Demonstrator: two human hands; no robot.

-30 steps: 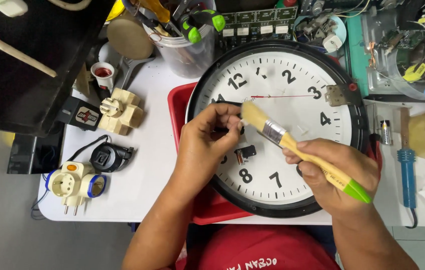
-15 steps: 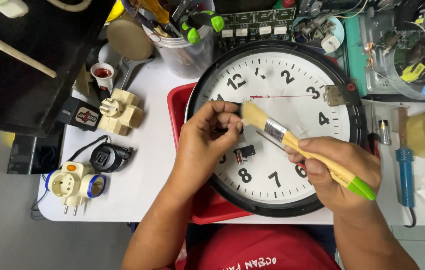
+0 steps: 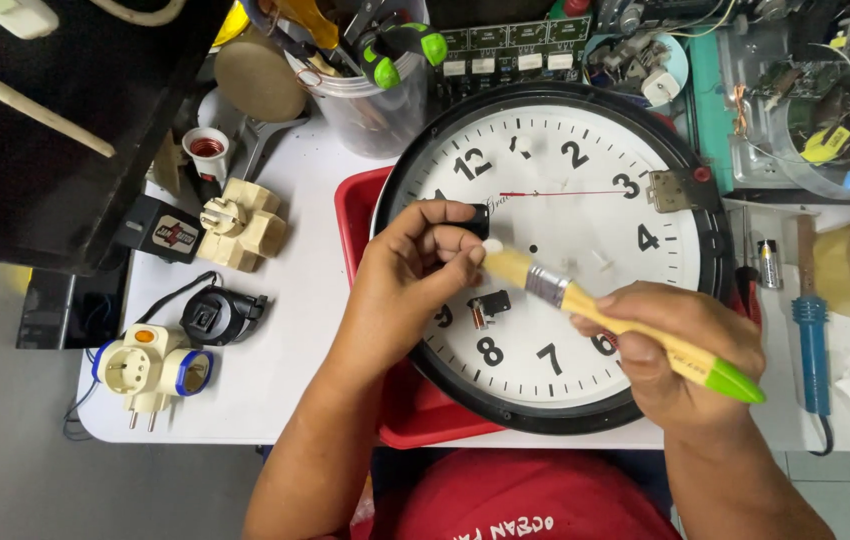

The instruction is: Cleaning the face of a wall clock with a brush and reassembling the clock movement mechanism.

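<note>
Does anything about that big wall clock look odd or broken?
Yes. The clock lies flat, face up, on a red tray, with only a thin red hand showing. A small black part lies loose on the dial. The left hand pinches a tiny piece while the right hand brushes it with a paintbrush.

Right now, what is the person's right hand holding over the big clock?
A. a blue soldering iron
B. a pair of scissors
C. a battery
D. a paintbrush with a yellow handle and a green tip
D: the right hand grips a paintbrush with a yellow handle and green end, its bristles reaching the left hand over the clock; the blue soldering iron lies untouched on the table.
</note>
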